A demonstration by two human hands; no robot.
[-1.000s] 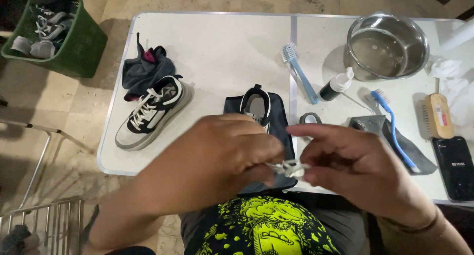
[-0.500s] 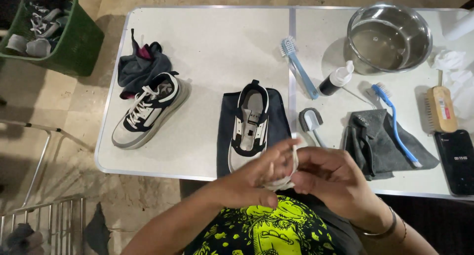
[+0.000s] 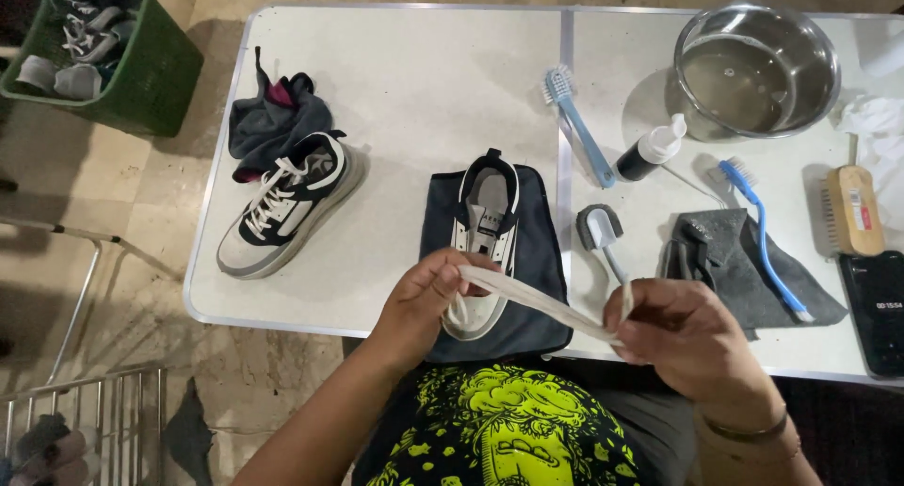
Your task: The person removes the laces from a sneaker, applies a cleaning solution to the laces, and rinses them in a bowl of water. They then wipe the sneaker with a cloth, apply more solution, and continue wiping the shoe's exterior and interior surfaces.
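White flat shoelace (image 3: 532, 298) stretched taut betw. both hands, just above near edge of white folding table (image 3: 414, 90), in front of person's torso. Left hand (image 3: 428, 298) fingers curled, pinching one end of lace; right hand (image 3: 683, 331) closed in pinch on other end, short tail sticking up past fingers. Lace runs over toe of unlaced sneaker (image 3: 482, 236), which lies on dark cloth (image 3: 537, 260), toe toward person.

Left of that: second sneaker (image 3: 282, 208), laced, grey/white/black, angled, heel touching crumpled dark rag (image 3: 268, 119). Right of unlaced shoe: small grey-white brush (image 3: 603, 236), blue toothbrush-type brush (image 3: 576, 123), small dark bottle w/ white cap (image 3: 650, 149). Further right: grey cloth (image 3: 744, 269) w/ second blue brush (image 3: 767, 232) lying across it, wooden brush (image 3: 852, 208), dark phone (image 3: 876, 312) at table edge. Steel bowl (image 3: 756, 67) at far right corner, holds water. Green crate (image 3: 108, 53) w/ shoes on floor, far left.
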